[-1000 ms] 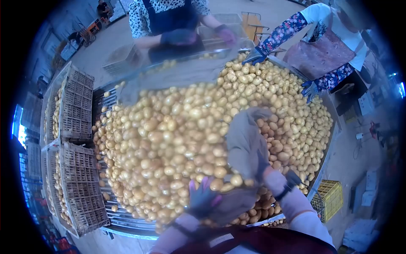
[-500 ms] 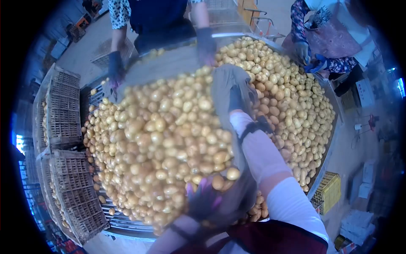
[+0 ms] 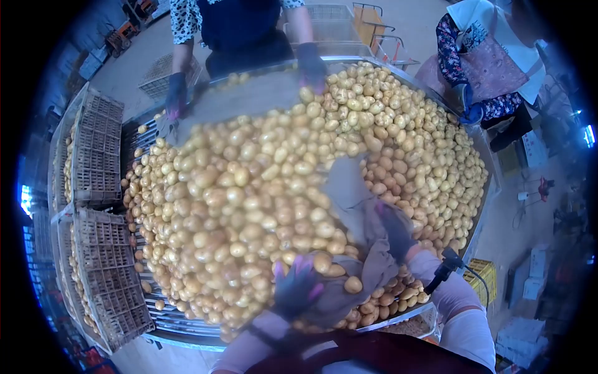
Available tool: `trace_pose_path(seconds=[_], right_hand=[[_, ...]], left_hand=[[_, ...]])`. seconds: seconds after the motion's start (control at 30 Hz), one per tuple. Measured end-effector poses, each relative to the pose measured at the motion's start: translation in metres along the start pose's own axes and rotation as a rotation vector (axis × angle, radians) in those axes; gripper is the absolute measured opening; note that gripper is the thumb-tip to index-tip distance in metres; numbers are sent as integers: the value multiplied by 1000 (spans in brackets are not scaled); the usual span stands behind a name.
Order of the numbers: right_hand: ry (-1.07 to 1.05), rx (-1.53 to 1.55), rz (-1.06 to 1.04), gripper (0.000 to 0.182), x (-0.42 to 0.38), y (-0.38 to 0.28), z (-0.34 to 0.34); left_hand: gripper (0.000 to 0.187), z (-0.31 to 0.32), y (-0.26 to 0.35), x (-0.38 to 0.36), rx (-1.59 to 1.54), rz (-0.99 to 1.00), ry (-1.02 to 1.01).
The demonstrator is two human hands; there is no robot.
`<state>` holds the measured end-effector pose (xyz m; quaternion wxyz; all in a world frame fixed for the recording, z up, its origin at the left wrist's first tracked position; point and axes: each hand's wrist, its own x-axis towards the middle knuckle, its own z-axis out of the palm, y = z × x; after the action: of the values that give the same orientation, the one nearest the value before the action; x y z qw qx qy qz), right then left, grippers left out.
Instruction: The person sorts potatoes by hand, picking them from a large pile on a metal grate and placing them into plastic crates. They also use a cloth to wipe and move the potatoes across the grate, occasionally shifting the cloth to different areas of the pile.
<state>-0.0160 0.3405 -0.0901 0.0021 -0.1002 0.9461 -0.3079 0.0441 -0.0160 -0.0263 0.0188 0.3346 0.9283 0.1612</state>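
Observation:
A large heap of potatoes [image 3: 230, 199] covers the slatted table, blurred in its middle. A grey cloth [image 3: 349, 193] lies folded among them on my side, bunched between my hands. My right hand [image 3: 395, 232], in a dark glove, grips this cloth at its right. My left hand [image 3: 296, 290], gloved with purple fingertips, rests against the potatoes at the cloth's lower left, its fingers apart. Across the table, a co-worker's two gloved hands hold a grey sheet [image 3: 249, 96] at the heap's far edge; whether it joins my cloth is hidden under the potatoes.
Plastic crates with potatoes [image 3: 96, 146] stand along the left edge above the metal slats [image 3: 180, 324]. Another person [image 3: 492, 68] stands at the right corner. A yellow crate [image 3: 483, 277] sits on the floor to the right, and a cart [image 3: 389, 50] stands behind.
My right hand has drawn the cloth back toward me, down and right. The potatoes have shifted and spread where the cloth was. My left hand has stayed nearly in place.

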Motion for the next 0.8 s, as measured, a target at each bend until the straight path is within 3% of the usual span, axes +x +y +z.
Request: trace_pose_path(seconds=[0.07,0.13,0.17,0.2,0.23,0.27,0.33,0.37,0.47,0.53,0.57,0.63,0.7,0.8], right_hand=[[1,-62,33,52,24,-2,-20],[119,-452,177,52,61,-1,-10],[236,-193,217,53,85,-6,-10],[155,-342,241,54,114,-6,-12],[71,-490,254,56,143,-6,-15],[-223,-1039,240,58,164,-1,-17],[149,-927,353,59,189,45,30],[233,-931,417,61,191,31,29],[206,-713,481,65,164,-22,23],[199,-398,440,72,135,-33,34],[51,-215,464,82,123,-40,35],[19,146,161,82,104,-59,29],[-48,178,25,80,112,-67,28],[-120,-208,46,74,170,-68,29]], left_hand=[[59,47,-8,-16,-593,-165,-31],[59,55,-8,-19,-567,-168,-51],[59,32,-4,-12,-245,-84,-57],[59,17,-3,-6,79,1,-59],[59,13,-1,-5,72,-13,-58],[59,9,2,-6,68,-22,-56],[57,2,3,-1,73,-18,-40],[57,-2,3,1,76,-7,-36],[57,-4,7,5,75,-31,-127],[58,-5,7,7,44,-56,-159],[59,-7,6,6,8,-60,-142],[61,-3,6,7,6,-59,-121],[62,7,6,2,84,-45,-121],[59,25,4,-5,116,-29,-46]])
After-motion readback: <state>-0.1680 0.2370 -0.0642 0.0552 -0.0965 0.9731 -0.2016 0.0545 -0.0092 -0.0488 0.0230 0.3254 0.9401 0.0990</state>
